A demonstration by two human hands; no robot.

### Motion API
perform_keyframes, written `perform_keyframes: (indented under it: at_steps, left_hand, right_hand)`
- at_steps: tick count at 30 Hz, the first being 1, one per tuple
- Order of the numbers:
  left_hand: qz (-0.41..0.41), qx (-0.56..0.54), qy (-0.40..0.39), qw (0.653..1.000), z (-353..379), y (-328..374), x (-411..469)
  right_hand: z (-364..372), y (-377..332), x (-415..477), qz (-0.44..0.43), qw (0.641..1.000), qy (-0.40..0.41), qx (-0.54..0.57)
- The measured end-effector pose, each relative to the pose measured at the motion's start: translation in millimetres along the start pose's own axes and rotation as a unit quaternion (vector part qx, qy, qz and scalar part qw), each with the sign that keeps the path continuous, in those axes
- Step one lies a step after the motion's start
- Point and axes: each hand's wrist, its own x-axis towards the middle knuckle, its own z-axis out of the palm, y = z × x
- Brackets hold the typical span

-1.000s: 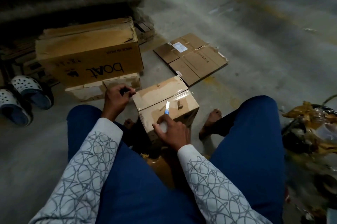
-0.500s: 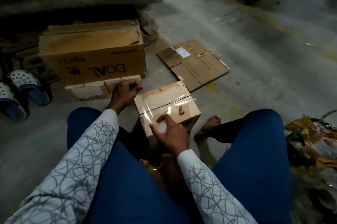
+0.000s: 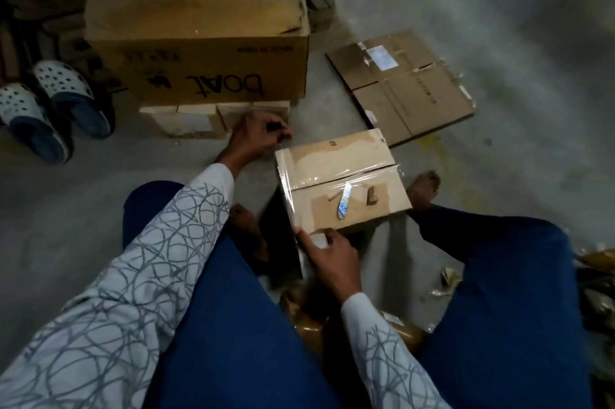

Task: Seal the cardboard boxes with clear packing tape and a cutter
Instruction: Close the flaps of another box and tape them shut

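**Operator:** How does the box look?

**Spotter:** Your small cardboard box (image 3: 382,205) sits top up on the concrete floor (image 3: 499,26), between your knees. Clear tape (image 3: 336,180) runs glossy along the centre seam and folds down over the left edge, where it wrinkles. The cutter (image 3: 343,205) lies loose on the near flap, its blade pointing away from you. A small brown scrap (image 3: 371,196) lies just beside it.

**Operator:** And my hands?

**Spotter:** Your right hand (image 3: 334,257) is at the near left corner of the box. Its thumb and forefinger pinch a pale piece (image 3: 317,239); I cannot tell whether that is tape. Your left hand (image 3: 256,137) is off the box, to its left, with the fingers curled round a small dark thing (image 3: 274,125) too dim to name.

**Operator:** What about the edges and room?

**Spotter:** Your left hand is close to the row of small pale boxes (image 3: 184,119) at the foot of the big printed carton (image 3: 199,52). Flattened cardboard (image 3: 406,85) lies near the box's far right corner, apart from it. Your right foot (image 3: 424,185) is just beside the right side and your left foot (image 3: 246,219) is near the left side. The sandals (image 3: 50,109) are well off to your left. Crumpled brown wrapping (image 3: 595,275) sits by your right knee. The widest stretch of concrete lies far right.
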Motion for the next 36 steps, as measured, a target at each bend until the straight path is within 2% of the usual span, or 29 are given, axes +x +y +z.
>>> perform_keyframes:
  at_steps: [5, 8, 15, 25, 30, 32, 34, 36]
  left_hand:
    - [-0.010, 0.027, -0.012, 1.000, -10.9, -21.1, 24.4]
    - [-0.020, 0.055, -0.054, 0.997, -5.9, -37.1, 38.1]
    - [-0.061, 0.078, -0.083, 0.992, 21.5, -67.7, 60.7]
    - [-0.109, 0.099, -0.091, 0.985, 53.0, -112.0, 73.1]
    - [-0.117, 0.094, -0.122, 0.981, 62.7, -123.8, 72.5]
    - [-0.124, 0.126, -0.130, 0.976, 63.9, -126.2, 74.1]
    - [-0.157, 0.195, -0.122, 0.961, 64.0, -125.8, 72.0]
    - [-0.184, 0.233, -0.061, 0.953, 64.0, -116.7, 65.7]
  right_hand:
    - [15.3, 17.7, 0.3, -0.027, 0.999, 0.016, -0.029]
    - [16.9, 19.1, 12.4, 0.004, 0.999, 0.011, -0.045]
    - [32.0, 28.9, 49.7, 0.081, 0.995, -0.031, -0.053]
    - [55.6, 32.2, 84.1, 0.135, 0.986, -0.019, -0.093]
    - [62.6, 32.5, 83.6, 0.147, 0.983, 0.010, -0.107]
    - [64.5, 32.3, 81.2, 0.143, 0.983, 0.019, -0.113]
    - [65.1, 31.8, 79.1, 0.141, 0.983, 0.023, -0.115]
    - [63.7, 32.5, 80.1, 0.139, 0.984, 0.021, -0.110]
